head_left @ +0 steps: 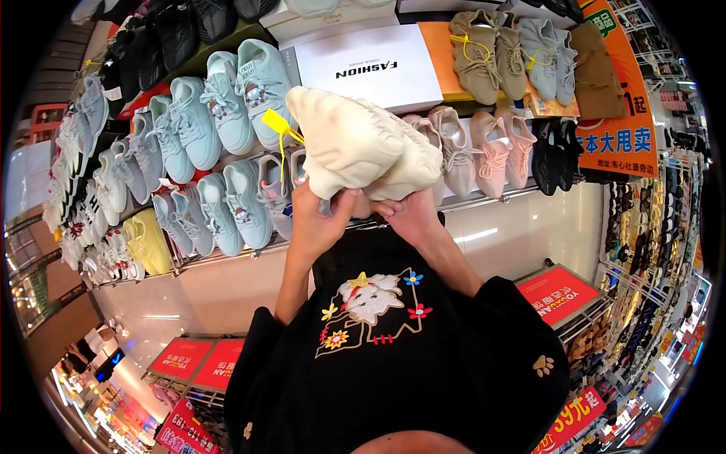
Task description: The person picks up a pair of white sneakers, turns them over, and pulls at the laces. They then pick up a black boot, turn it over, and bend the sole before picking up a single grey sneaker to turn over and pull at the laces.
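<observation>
A pair of cream sneakers (352,144) is held up in front of my chest, heels and soles partly turned from view. My left hand (325,216) grips the near end of the left shoe, thumb and fingers pressed against it. Under the right shoe, my right hand (408,216) is closed round its lower end, some fingers hidden. From the pair's left side hangs a yellow tag (278,122) on a yellow tie. Just behind the pair lies a white shoe box (370,68) marked "FASHION".
Pale blue sneakers (193,121) stand in rows at left, above a metal rack edge. Pink sneakers (492,144) and black shoes (554,155) line the right side. An orange sign (616,129) hangs beyond. Red signs (558,295) top lower racks on both sides.
</observation>
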The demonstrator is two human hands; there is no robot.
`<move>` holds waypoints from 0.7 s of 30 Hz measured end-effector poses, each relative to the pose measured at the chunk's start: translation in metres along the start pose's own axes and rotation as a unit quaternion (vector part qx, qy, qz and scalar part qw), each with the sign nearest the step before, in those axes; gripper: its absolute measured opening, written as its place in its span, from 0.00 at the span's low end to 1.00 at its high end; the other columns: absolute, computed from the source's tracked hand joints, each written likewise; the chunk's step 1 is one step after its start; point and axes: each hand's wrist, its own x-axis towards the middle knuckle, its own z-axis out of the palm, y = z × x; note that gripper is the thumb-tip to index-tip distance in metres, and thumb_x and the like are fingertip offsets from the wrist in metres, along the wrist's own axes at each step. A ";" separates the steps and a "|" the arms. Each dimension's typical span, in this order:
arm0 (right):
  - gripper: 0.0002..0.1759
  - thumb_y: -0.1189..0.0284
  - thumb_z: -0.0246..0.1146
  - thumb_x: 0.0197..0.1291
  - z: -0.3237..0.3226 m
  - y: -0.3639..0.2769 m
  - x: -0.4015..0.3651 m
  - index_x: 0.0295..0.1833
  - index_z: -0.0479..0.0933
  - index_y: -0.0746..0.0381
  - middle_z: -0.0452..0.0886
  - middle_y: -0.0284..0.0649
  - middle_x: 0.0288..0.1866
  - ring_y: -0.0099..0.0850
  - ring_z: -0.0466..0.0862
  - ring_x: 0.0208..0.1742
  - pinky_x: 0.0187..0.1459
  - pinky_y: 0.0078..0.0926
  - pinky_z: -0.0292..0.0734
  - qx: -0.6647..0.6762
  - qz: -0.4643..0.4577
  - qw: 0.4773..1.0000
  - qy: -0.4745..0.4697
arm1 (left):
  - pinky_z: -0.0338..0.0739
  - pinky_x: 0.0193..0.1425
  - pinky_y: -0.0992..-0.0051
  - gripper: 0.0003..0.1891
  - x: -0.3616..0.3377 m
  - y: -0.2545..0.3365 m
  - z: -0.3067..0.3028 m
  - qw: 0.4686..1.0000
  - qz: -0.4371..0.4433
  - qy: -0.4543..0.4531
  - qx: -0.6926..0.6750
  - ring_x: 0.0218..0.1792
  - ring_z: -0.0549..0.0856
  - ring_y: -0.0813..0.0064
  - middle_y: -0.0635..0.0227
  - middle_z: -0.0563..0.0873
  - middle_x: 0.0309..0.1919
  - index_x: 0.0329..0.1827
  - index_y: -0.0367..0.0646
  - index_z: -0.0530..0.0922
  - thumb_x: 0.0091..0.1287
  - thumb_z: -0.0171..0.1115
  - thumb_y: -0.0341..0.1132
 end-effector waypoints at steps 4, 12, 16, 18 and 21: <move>0.21 0.60 0.37 0.70 0.010 -0.003 -0.002 0.51 0.70 0.60 0.72 0.30 0.32 0.19 0.59 0.18 0.24 0.20 0.59 0.015 0.007 0.997 0.069 | 0.70 0.26 0.82 0.09 -0.004 -0.008 0.004 0.997 -0.022 0.040 -0.062 0.24 0.77 0.84 0.69 0.83 0.29 0.42 0.34 0.81 0.59 0.63 0.23; 0.12 0.70 0.43 0.65 0.021 0.005 -0.003 0.44 0.70 0.63 0.71 0.33 0.32 0.21 0.64 0.24 0.30 0.21 0.63 0.045 -0.026 0.998 -0.026 | 0.65 0.23 0.87 0.11 0.000 -0.008 0.006 0.964 -0.158 0.099 -0.190 0.22 0.72 0.91 0.72 0.82 0.31 0.49 0.35 0.76 0.67 0.61 0.31; 0.12 0.68 0.45 0.68 0.038 0.010 -0.002 0.47 0.69 0.64 0.74 0.35 0.38 0.23 0.71 0.31 0.32 0.22 0.65 0.000 -0.090 0.996 -0.008 | 0.61 0.22 0.85 0.12 -0.003 -0.017 0.019 0.917 -0.172 0.154 -0.326 0.19 0.68 0.90 0.77 0.78 0.26 0.51 0.39 0.72 0.68 0.60 0.31; 0.12 0.66 0.47 0.69 0.043 0.012 0.000 0.46 0.70 0.64 0.75 0.36 0.35 0.23 0.73 0.32 0.32 0.21 0.66 -0.041 -0.108 0.993 -0.010 | 0.62 0.23 0.85 0.11 -0.002 -0.015 0.023 0.891 -0.199 0.176 -0.368 0.20 0.68 0.90 0.78 0.77 0.25 0.51 0.39 0.72 0.69 0.59 0.32; 0.13 0.65 0.50 0.70 0.045 0.019 0.006 0.47 0.71 0.64 0.76 0.36 0.31 0.22 0.75 0.32 0.32 0.21 0.68 -0.128 -0.156 0.979 -0.003 | 0.63 0.25 0.85 0.09 -0.007 -0.016 0.027 0.848 -0.230 0.178 -0.443 0.20 0.67 0.90 0.80 0.73 0.22 0.49 0.41 0.72 0.70 0.57 0.34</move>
